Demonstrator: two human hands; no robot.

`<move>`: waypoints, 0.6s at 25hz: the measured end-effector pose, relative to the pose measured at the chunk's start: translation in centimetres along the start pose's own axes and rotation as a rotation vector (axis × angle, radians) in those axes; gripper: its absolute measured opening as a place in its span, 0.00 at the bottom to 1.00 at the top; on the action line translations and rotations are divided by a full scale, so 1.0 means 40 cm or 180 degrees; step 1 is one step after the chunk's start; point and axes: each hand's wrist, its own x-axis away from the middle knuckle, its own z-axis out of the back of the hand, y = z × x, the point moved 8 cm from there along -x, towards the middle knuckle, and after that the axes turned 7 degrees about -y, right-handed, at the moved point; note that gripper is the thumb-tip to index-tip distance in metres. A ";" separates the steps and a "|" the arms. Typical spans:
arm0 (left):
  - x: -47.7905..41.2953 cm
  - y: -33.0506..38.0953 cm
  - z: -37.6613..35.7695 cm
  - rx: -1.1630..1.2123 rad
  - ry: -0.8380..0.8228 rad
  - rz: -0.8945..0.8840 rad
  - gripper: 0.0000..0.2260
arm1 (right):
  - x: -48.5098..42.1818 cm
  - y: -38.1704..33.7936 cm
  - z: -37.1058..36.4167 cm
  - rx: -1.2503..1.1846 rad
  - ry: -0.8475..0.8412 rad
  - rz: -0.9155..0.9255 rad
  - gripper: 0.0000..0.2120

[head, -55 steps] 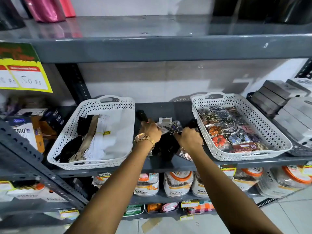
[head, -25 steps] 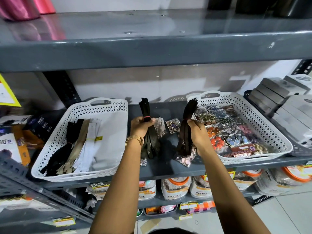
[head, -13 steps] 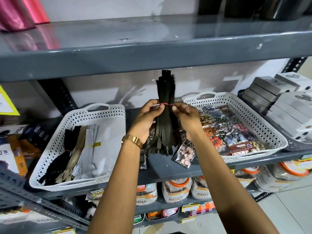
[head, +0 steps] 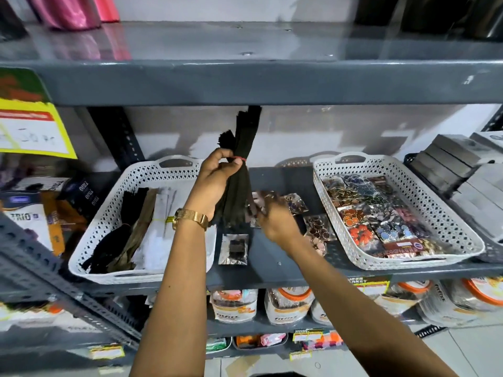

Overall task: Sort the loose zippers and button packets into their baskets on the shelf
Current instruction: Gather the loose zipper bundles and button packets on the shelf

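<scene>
My left hand (head: 215, 180) grips a bundle of black zippers (head: 246, 131) bound by a red rubber band, upright above the shelf between the two baskets. My right hand (head: 275, 221) is lower and blurred, its fingers over the loose button packets (head: 318, 227) on the shelf; its grip is unclear. Another loose packet of dark buttons (head: 234, 248) lies near the shelf's front edge. The white left basket (head: 141, 170) holds black, tan and white zippers (head: 130, 221). The white right basket (head: 402, 170) is full of coloured button packets (head: 375, 216).
The upper shelf's edge (head: 245, 83) sits just above the bundle's top. Grey boxes (head: 449, 164) are stacked at the right, printed cartons (head: 27, 213) at the left under a yellow price tag (head: 30, 129). Jars (head: 288, 303) fill the lower shelf.
Two zipper bundles lifted from the shelf came together in both hands. Now my right hand has let go and dropped to the loose packets; my left hand alone holds the bundle, shifted left.
</scene>
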 end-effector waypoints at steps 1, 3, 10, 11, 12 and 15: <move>0.005 0.000 0.010 0.0014 0.0020 0.0042 0.09 | 0.011 -0.006 -0.064 0.0516 -0.0263 0.0093 0.27; 0.012 0.000 0.031 0.0002 0.0185 0.0094 0.09 | 0.036 -0.029 -0.171 0.1202 -0.0519 0.0418 0.32; 0.034 -0.049 0.070 0.0099 0.0421 0.0346 0.13 | -0.059 0.010 -0.159 0.2189 -0.0316 0.0357 0.42; 0.037 -0.059 0.065 0.0104 0.0383 0.0410 0.13 | -0.083 0.035 -0.143 0.2200 -0.0400 0.0200 0.45; 0.040 -0.068 0.057 0.0096 0.0345 0.0455 0.13 | -0.103 0.063 -0.130 0.2192 -0.0514 0.0057 0.48; 0.040 -0.081 0.026 -0.0007 0.0246 0.0462 0.12 | -0.125 0.136 -0.105 0.2004 -0.0899 -0.0207 0.52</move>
